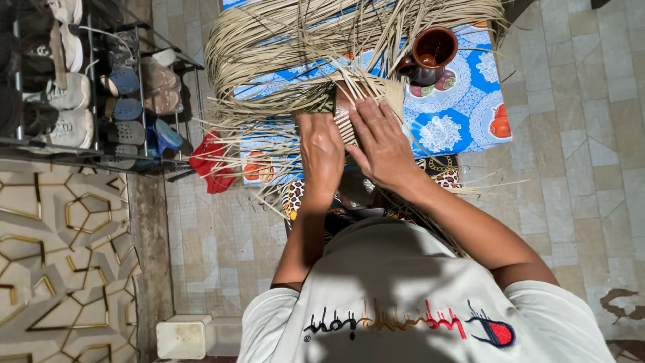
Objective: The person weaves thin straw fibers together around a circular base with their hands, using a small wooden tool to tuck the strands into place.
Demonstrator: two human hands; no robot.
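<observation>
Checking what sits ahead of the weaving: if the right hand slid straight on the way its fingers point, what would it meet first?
The right hand would likely run over the woven piece into the loose straw strands; depth is unclear.

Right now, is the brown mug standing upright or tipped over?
Upright: the brown mug stands on the blue patterned cloth, its open mouth facing up toward the camera.

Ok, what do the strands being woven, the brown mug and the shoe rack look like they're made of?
Strands: pale, flat, matte strips that bend in loops, probably rattan or palm fibre. Both the left hand and the right hand press on the woven piece. Brown mug: glossy glaze with highlights, likely ceramic. Shoe rack: thin dark bars, apparently metal.
</observation>
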